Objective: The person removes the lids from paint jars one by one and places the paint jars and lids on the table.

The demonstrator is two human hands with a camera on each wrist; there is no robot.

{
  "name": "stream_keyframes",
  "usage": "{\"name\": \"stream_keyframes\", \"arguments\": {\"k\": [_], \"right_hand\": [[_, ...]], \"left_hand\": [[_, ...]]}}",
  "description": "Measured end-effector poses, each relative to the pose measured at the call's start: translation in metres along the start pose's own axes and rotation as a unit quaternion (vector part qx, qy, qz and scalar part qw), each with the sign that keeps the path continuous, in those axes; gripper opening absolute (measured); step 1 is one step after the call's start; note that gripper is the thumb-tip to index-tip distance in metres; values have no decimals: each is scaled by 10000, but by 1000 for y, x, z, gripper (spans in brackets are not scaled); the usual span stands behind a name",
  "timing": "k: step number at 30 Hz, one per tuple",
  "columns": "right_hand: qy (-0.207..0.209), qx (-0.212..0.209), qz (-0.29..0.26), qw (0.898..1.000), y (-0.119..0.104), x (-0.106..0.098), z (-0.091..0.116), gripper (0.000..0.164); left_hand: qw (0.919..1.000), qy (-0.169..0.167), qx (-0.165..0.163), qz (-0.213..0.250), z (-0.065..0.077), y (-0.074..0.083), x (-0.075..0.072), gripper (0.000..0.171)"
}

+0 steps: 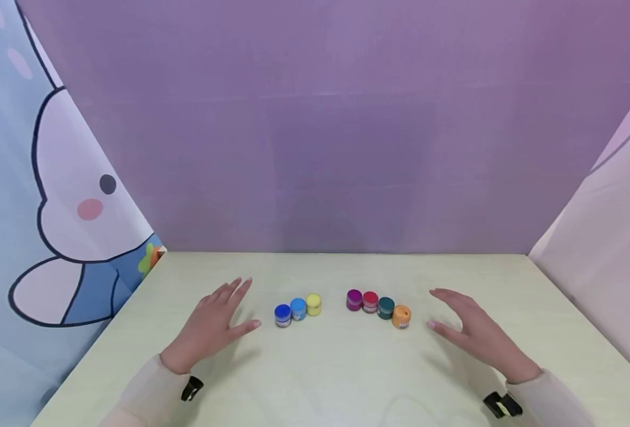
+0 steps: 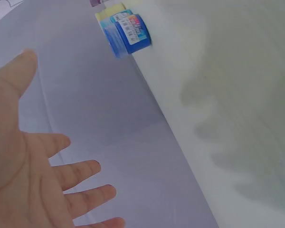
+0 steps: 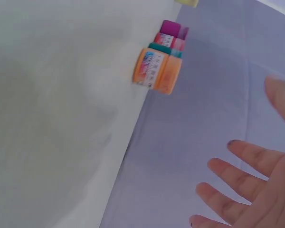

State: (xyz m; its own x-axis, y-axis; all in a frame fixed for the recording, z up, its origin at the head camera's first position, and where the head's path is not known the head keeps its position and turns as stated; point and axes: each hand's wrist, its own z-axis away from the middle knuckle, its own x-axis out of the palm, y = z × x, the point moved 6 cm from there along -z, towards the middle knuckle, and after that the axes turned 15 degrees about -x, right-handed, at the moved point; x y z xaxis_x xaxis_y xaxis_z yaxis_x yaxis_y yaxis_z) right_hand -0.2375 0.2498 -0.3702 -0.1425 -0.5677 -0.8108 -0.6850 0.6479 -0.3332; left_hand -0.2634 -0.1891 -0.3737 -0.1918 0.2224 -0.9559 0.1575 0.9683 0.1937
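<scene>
Two groups of small lidded paint jars stand on the table. On the left are a dark blue jar (image 1: 283, 316), a light blue jar (image 1: 298, 309) and a yellow jar (image 1: 313, 305). To the right, in a slanting row, come a purple jar (image 1: 354, 300), a red jar (image 1: 370, 302), a dark green jar (image 1: 385, 308) and an orange jar (image 1: 401, 317). My left hand (image 1: 213, 326) hovers left of the dark blue jar, fingers spread and holding nothing. Past the orange jar, my right hand (image 1: 477, 332) is held over the table with its fingers extended and nothing in it.
The pale table (image 1: 336, 379) ends at a purple backdrop (image 1: 347, 148) behind the jars. A printed cartoon cloth (image 1: 85, 225) hangs along the left side, and a pale cloth (image 1: 608, 237) along the right. Both wrists wear black clips over light sleeves (image 1: 144, 394).
</scene>
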Motion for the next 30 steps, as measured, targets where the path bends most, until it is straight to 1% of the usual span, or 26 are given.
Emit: {"name": "stream_keyframes", "arguments": {"k": [5, 13, 16, 19, 22, 27, 30], "right_hand": [[-23, 157, 92, 9998, -1, 3, -9, 51], [-79, 47, 8, 10000, -5, 13, -22, 43], [-78, 48, -22, 10000, -5, 17, -28, 39], [-149, 174, -85, 9997, -4, 21, -32, 37], [-255, 338, -195, 9989, 0, 28, -33, 37], [-407, 525, -277, 9974, 4, 41, -33, 41], [-591, 584, -328, 9960, 5, 48, -33, 44]], "left_hand": [[9988, 250, 220, 351, -5, 11, -6, 87], [9965, 210, 242, 768, -8, 23, -6, 91], [9946, 268, 367, 935, -9, 29, -7, 90], [9925, 310, 485, 1074, -9, 34, -5, 87], [9910, 277, 497, 1208, -9, 37, -1, 86], [9876, 114, 483, 1491, -8, 46, 3, 86], [9869, 20, 548, 1518, -7, 52, 4, 84]]}}
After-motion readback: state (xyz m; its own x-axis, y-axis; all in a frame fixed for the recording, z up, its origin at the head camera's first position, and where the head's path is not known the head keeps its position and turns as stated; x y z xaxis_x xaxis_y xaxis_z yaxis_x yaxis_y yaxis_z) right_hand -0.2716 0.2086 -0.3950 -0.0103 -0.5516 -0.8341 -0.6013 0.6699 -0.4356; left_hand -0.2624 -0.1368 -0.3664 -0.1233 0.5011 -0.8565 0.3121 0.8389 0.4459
